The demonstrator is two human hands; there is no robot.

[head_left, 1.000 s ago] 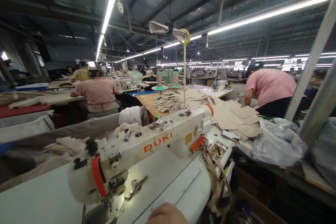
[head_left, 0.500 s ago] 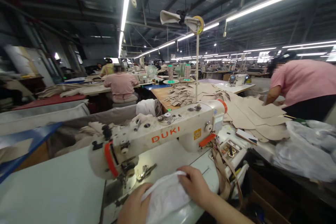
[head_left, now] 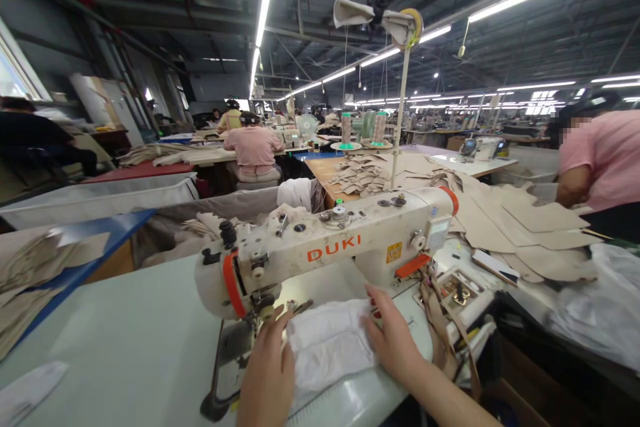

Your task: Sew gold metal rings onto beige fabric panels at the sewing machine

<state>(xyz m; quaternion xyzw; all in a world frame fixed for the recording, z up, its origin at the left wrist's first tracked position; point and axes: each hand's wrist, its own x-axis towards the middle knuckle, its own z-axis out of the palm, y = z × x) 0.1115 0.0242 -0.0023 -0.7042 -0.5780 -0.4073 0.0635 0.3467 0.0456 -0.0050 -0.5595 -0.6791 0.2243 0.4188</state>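
Note:
A folded piece of white cloth (head_left: pixel 330 347) lies flat on the sewing machine's bed, towards my side. My left hand (head_left: pixel 270 367) rests along its left edge, fingers stretched forward near the needle area. At the cloth's right edge is my right hand (head_left: pixel 393 340), thumb and forefinger spread apart and touching the border. Just beyond the cloth stands the white sewing machine (head_left: pixel 370 247), marked DUKI. Partly hidden behind my left fingertips is a small metal tool (head_left: pixel 303 307) on the bed.
Another white piece (head_left: pixel 30 387) lies at the table's left. A parts tray (head_left: pixel 463 297) and hanging tan straps (head_left: pixel 437 320) are on the right. Tan panels (head_left: pixel 525 227) are piled behind the machine. A co-worker in pink (head_left: pixel 600 160) leans over at far right.
The white cloth has been spread flatter on the machine bed. My right hand's pinch on its corner has loosened. The whole view has shifted left, bringing another white piece into sight.

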